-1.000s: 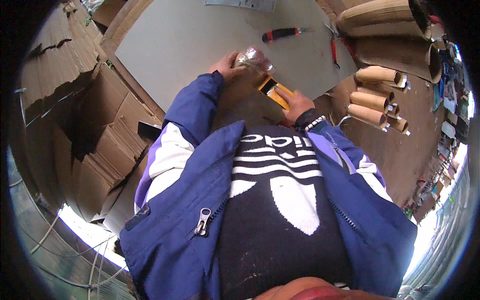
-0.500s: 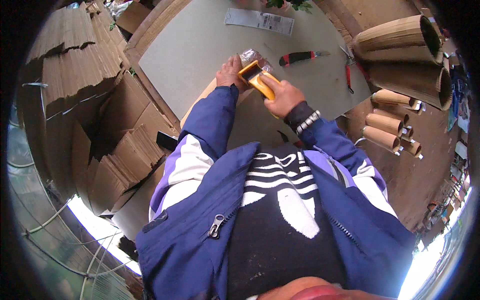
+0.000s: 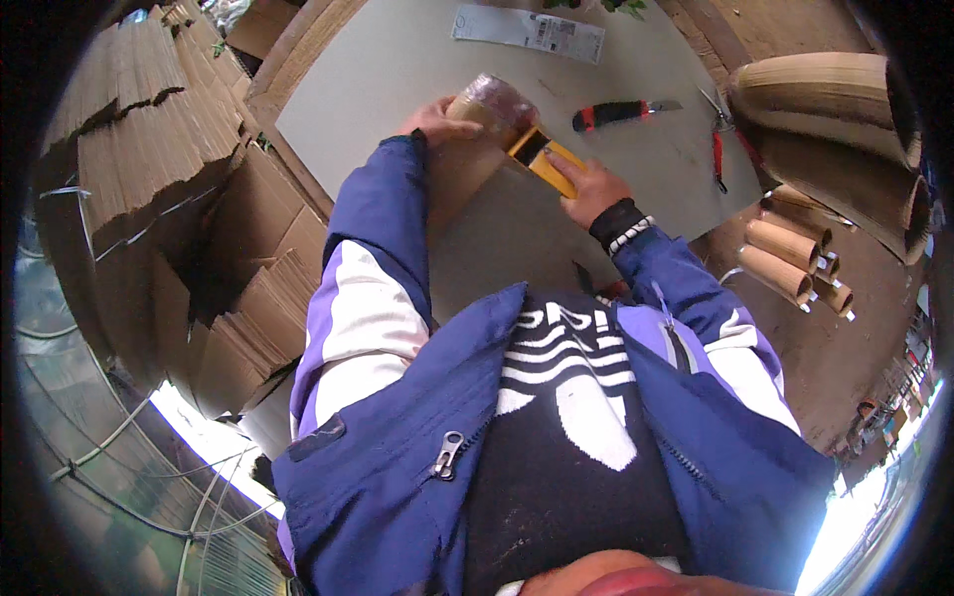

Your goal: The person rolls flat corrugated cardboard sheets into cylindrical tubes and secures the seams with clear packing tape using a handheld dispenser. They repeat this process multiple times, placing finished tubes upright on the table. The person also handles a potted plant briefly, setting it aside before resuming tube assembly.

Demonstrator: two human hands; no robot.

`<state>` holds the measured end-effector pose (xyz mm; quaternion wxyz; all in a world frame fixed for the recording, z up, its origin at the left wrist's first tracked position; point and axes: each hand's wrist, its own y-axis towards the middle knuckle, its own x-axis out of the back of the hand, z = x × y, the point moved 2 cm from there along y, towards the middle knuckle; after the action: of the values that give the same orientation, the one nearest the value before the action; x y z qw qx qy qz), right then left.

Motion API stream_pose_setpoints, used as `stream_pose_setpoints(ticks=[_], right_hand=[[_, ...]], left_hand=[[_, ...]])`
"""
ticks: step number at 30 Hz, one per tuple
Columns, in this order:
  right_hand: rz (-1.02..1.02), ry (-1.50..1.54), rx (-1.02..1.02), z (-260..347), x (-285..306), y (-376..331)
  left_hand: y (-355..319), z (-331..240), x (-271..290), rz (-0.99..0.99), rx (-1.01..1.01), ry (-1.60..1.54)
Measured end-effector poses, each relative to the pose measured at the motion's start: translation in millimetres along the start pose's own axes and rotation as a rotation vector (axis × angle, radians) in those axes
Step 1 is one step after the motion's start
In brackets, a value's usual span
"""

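Note:
My left hand [image 3: 442,121] is closed on the side of a brown cardboard tube [image 3: 459,174] that lies slantwise over the table, partly behind my left sleeve. Shiny clear tape [image 3: 500,99] wraps the tube's far end. In my right hand [image 3: 600,191] is a yellow tape dispenser [image 3: 556,169], its front edge beside the taped end. Whether a strip of tape still joins the two cannot be made out. Right of the dispenser lies a red and black utility knife [image 3: 616,115] with its blade out.
Red-handled pruning shears [image 3: 718,154] rest near the right edge of the table [image 3: 348,109]. A printed paper label [image 3: 527,34] and green leaves [image 3: 624,8] are at the far side. Large cardboard rolls [image 3: 815,89] and small tubes [image 3: 775,273] stand right; cardboard stacks [image 3: 164,159] fill the left.
The dispenser in my right hand has moved right and nearer, off the tube's end. My left hand has slid left along the tube, leaving more of the taped end showing.

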<state>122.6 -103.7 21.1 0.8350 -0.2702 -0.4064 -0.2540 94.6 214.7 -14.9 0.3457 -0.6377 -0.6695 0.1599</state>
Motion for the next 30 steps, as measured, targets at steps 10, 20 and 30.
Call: stream_pose_setpoints(ticks=[10,20,30], right_hand=[[-0.077,0.088,0.076,67.8,36.6,82.1],[0.172,-0.012,0.015,7.1,23.5,32.1],[0.009,0.045,0.095,7.3,-3.4,93.3]], left_hand=[[-23.7,-33.3,-19.0,-0.669,-0.138,0.801],[-16.3,-39.8,2.8,-0.462,0.007,0.510],[24.2,13.3,39.8,-0.073,-0.026,0.104]])
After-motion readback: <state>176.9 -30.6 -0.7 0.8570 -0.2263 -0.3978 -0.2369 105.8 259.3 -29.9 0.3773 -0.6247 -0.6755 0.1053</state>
